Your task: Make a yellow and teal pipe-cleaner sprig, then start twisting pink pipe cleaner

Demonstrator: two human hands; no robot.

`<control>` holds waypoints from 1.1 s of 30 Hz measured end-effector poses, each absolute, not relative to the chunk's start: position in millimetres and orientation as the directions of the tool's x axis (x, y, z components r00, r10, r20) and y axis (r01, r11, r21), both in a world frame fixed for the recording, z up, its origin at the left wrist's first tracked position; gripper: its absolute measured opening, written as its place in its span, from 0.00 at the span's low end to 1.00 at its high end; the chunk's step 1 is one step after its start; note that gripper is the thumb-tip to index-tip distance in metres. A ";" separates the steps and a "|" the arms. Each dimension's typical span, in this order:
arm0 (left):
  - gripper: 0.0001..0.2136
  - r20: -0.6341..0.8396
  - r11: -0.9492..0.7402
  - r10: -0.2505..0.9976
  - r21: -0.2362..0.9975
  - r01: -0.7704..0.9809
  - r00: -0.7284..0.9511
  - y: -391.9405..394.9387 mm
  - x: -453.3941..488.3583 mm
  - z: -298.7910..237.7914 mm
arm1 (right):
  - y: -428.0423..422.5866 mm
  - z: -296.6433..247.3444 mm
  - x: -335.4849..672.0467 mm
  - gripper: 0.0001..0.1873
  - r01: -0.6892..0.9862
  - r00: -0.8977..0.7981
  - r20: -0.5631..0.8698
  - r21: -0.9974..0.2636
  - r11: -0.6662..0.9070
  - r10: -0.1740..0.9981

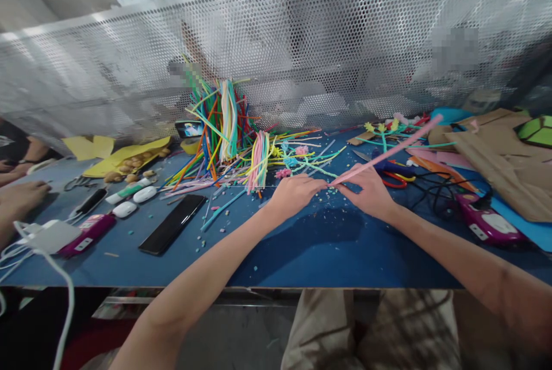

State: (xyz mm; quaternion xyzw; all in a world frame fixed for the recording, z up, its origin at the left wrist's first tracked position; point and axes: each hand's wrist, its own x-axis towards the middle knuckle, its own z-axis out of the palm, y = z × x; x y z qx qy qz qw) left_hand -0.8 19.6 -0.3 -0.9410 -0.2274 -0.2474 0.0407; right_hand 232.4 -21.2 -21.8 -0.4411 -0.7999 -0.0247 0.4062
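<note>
A long pink pipe cleaner point(394, 145) slants up to the right above the blue table. My right hand point(366, 191) pinches its lower part between thumb and fingers. Fingertips of my left hand point(296, 193) are closed on the low end of the same pipe cleaner, almost touching the right thumb. Just behind my hands lie twisted pipe-cleaner flowers, among them a blue flower point(290, 161) and a pink flower point(283, 173) with pale green stems. A bundle of pink and yellow pipe cleaners point(259, 157) rests to their left.
Large heap of coloured pipe cleaners point(213, 128) against the perforated metal screen point(328, 42). Left: black phone point(172, 224), white mouse-like item point(125, 209), purple power strip point(88, 234), another person's hand point(26, 200). Right: scissors point(394, 179), dark cables point(435, 192), brown paper point(500, 157). Small scraps dot the table.
</note>
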 end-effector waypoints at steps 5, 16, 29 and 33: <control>0.17 0.385 -0.771 0.610 0.488 0.408 0.692 11.8 3.9 8.6 | -27.8 -12.5 242.5 0.11 0.744 -0.482 0.677 -0.018 0.668 0.556; 0.17 0.392 -0.812 0.577 0.370 0.452 0.716 14.5 0.8 2.7 | -24.7 -16.9 229.3 0.09 0.727 -0.363 0.641 -0.260 0.636 0.677; 0.13 0.510 -0.823 0.226 -0.356 0.443 0.830 15.2 -14.5 13.5 | -19.3 -17.9 230.9 0.12 0.177 -0.229 0.114 -0.972 0.157 0.967; 0.10 0.540 -0.805 0.253 -0.343 0.484 0.803 15.7 -12.7 12.2 | -21.2 -15.9 230.0 0.14 0.224 -0.217 0.164 -0.951 0.212 0.962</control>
